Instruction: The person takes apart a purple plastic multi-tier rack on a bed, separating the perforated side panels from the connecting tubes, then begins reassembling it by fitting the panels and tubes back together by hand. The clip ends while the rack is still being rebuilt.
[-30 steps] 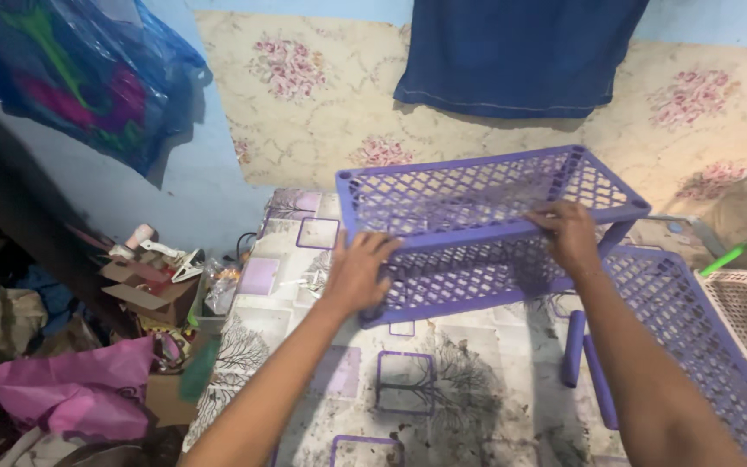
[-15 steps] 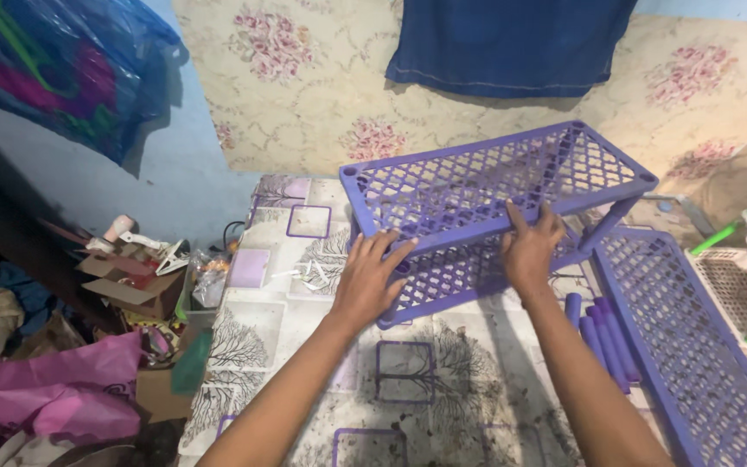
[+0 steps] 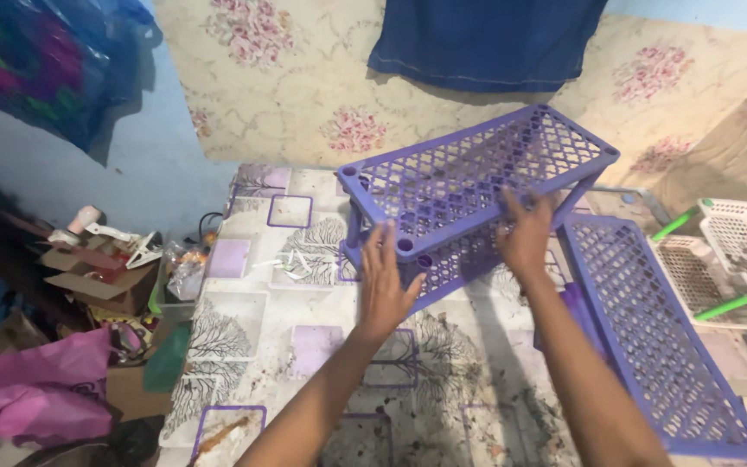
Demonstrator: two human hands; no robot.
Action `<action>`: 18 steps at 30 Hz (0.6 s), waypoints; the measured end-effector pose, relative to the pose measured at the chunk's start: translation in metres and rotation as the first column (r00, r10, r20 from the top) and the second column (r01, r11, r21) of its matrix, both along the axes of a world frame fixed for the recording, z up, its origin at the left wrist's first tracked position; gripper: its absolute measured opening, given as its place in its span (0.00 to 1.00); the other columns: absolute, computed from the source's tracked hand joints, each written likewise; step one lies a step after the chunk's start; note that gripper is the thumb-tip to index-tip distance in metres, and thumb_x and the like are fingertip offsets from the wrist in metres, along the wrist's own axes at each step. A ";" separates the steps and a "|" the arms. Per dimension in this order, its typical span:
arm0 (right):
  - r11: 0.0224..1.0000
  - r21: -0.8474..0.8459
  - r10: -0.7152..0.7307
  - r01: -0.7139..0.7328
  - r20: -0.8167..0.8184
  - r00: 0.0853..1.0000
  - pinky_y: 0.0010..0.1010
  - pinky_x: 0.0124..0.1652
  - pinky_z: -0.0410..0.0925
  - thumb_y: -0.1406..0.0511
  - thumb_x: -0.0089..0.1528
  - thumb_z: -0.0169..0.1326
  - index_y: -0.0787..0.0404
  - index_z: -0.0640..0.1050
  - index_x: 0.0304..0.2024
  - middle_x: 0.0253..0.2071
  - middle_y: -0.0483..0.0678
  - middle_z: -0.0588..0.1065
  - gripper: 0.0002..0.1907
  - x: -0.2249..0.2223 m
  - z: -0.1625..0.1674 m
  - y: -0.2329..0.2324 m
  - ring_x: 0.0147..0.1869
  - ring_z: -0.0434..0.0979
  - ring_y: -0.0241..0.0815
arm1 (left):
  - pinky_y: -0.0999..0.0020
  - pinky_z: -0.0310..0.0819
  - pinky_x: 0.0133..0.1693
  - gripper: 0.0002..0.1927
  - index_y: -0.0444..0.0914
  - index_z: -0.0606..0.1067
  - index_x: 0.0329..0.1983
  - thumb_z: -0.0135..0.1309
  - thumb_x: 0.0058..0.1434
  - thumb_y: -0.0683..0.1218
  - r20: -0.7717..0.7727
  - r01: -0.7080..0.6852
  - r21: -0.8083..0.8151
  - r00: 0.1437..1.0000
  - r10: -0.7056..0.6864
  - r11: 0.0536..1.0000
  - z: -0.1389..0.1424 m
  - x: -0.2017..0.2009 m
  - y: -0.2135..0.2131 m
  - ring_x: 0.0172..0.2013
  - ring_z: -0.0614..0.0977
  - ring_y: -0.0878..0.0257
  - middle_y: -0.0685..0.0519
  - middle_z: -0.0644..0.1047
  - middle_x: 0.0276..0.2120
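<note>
The purple rack (image 3: 469, 195) sits on the tiled floor (image 3: 304, 294) just ahead of me, two lattice shelves stacked on short posts, its long axis running from near left to far right, the far right end riding higher in view. My left hand (image 3: 386, 290) is open, fingers spread and pointing away from me, at the near left corner of the rack's front edge; I cannot tell whether it is pressing the plastic or just short of it. My right hand (image 3: 526, 238) lies on the front edge of the top shelf near its middle, fingers reaching up over the lattice, not curled into a grip.

Just right of my right forearm a loose purple shelf (image 3: 650, 329) lies flat on the floor, its length running near to far. Further right stands a white rack with green posts (image 3: 728, 259). To the far left, off the tiles, are a cardboard box (image 3: 97, 277) of odds and ends and a pink plastic bag (image 3: 36, 389). A dark blue cloth (image 3: 486, 39) hangs on the flowered wall (image 3: 304, 95) behind the rack.
</note>
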State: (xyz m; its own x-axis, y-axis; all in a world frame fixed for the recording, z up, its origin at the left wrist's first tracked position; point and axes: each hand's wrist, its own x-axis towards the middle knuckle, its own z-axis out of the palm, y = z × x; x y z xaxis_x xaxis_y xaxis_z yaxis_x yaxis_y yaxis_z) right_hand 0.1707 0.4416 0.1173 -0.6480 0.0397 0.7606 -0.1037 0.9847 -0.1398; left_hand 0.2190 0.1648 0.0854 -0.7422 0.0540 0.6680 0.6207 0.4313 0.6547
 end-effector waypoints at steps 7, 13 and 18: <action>0.915 -0.082 0.403 -0.395 0.201 0.893 0.44 0.62 0.66 0.76 0.48 0.55 0.50 0.79 0.60 0.66 0.56 0.69 0.36 0.070 0.024 -0.125 0.66 0.68 0.59 | 0.50 0.67 0.58 0.63 0.27 0.43 0.74 0.72 0.45 0.49 0.294 -0.054 0.214 0.956 -0.012 0.975 -0.046 -0.004 0.028 0.58 0.70 0.35 0.29 0.66 0.58; 0.896 0.057 0.411 -0.439 0.264 0.873 0.49 0.59 0.65 0.68 0.48 0.62 0.53 0.81 0.55 0.58 0.53 0.73 0.30 0.083 0.033 -0.170 0.63 0.69 0.56 | 0.45 0.69 0.50 0.30 0.29 0.63 0.62 0.55 0.58 0.43 0.117 -0.076 0.327 0.992 0.040 0.942 -0.075 -0.011 0.048 0.50 0.74 0.33 0.31 0.73 0.48; 0.889 0.169 0.379 -0.426 0.251 0.891 0.47 0.58 0.67 0.64 0.49 0.66 0.54 0.80 0.55 0.55 0.51 0.76 0.29 0.067 0.036 -0.171 0.59 0.73 0.55 | 0.43 0.68 0.49 0.20 0.33 0.66 0.55 0.51 0.61 0.43 0.286 -0.188 0.211 0.950 0.124 0.959 -0.075 -0.018 0.048 0.49 0.76 0.34 0.34 0.76 0.45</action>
State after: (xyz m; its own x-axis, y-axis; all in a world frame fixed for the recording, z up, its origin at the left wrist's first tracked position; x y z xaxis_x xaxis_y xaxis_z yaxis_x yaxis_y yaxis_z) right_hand 0.2376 0.2703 0.1537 -0.7148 -0.4061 0.5694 -0.4897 0.8719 0.0071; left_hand 0.2005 0.2127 0.0102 -0.8813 -0.2100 0.4234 0.3459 0.3239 0.8806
